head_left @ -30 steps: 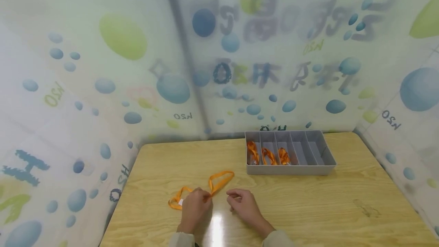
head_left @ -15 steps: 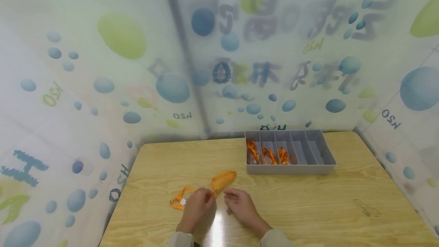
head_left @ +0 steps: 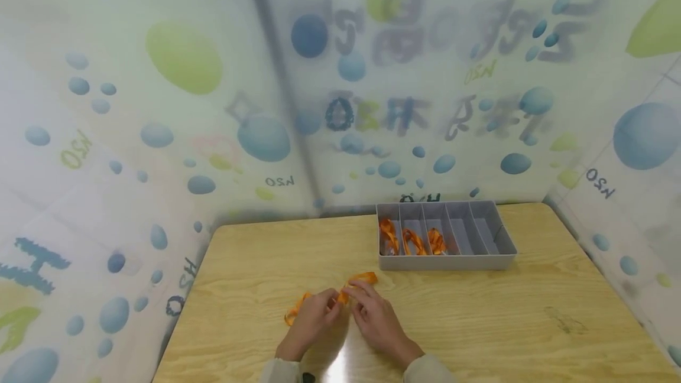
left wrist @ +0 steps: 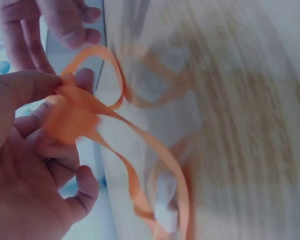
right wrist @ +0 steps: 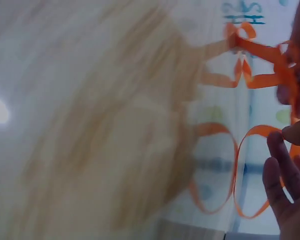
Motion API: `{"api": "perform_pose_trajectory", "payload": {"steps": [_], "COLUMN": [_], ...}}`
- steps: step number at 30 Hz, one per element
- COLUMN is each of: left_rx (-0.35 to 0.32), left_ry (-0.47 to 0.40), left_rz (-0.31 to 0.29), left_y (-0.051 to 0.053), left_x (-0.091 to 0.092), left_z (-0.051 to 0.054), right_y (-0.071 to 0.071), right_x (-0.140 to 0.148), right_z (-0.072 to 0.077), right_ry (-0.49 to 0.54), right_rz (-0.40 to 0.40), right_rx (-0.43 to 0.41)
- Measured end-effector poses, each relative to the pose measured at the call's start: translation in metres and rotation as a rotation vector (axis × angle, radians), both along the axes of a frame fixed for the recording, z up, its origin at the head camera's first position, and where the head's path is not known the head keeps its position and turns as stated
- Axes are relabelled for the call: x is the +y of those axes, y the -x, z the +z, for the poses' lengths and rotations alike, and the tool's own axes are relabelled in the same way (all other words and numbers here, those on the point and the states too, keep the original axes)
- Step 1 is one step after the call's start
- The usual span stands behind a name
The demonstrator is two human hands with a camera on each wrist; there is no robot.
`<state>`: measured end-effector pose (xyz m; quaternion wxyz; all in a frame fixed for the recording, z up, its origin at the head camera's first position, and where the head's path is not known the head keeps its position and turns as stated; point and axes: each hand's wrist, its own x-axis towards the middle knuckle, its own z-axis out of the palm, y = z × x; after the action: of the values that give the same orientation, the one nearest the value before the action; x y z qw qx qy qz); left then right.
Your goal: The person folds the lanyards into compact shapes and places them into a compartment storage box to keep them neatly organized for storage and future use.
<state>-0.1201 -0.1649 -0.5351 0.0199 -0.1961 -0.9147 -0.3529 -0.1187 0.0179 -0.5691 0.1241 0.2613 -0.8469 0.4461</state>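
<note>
An orange ribbon (left wrist: 155,145) with a small white tag (left wrist: 166,202) is held folded above the wooden table. My left hand (head_left: 314,315) pinches its middle between thumb and forefinger, where the band is doubled over. Toward the tray, one loop (right wrist: 236,175) sticks out, and my right hand (head_left: 375,318) pinches the edge of that loop with thumb and fingertip. Another loop hangs to the left of my left hand, partly hidden behind it in the head view. In the right wrist view my right hand (right wrist: 290,192) shows at the lower right edge.
A grey divided tray (head_left: 447,262) stands at the back of the wooden table (head_left: 505,324). Three of its compartments hold orange ribbons (head_left: 412,242). A patterned curtain (head_left: 340,152) with blue and green spots encloses the table at the back and sides.
My right hand has moved left and taken hold of the far loop of the ribbon. The left hand has shifted slightly right, pulling the near loop along with it.
</note>
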Motion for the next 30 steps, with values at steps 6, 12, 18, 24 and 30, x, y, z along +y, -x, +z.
{"api": "perform_pose_trajectory", "payload": {"steps": [6, 12, 18, 24, 30], "left_rx": [-0.150, -0.206, -0.233, -0.218, -0.233], "left_ry": [-0.149, -0.253, -0.314, -0.304, -0.290], "left_rz": [-0.085, -0.140, -0.157, -0.191, -0.179], "left_y": [0.001, 0.002, 0.001, 0.001, -0.003], "left_x": [0.005, 0.011, 0.016, 0.019, 0.020], "left_z": [0.005, 0.016, 0.026, 0.034, 0.044], "right_y": [0.001, 0.004, 0.007, 0.009, 0.012], "right_x": [0.004, 0.006, 0.011, 0.022, 0.037], "right_z": [-0.004, -0.002, 0.009, 0.024, 0.037], "right_ry": [-0.068, 0.018, 0.066, 0.021, 0.025], "right_rz": [-0.064, -0.077, -0.046, -0.018, -0.113], "right_rx": [0.102, 0.151, 0.244, 0.238, 0.205]}}
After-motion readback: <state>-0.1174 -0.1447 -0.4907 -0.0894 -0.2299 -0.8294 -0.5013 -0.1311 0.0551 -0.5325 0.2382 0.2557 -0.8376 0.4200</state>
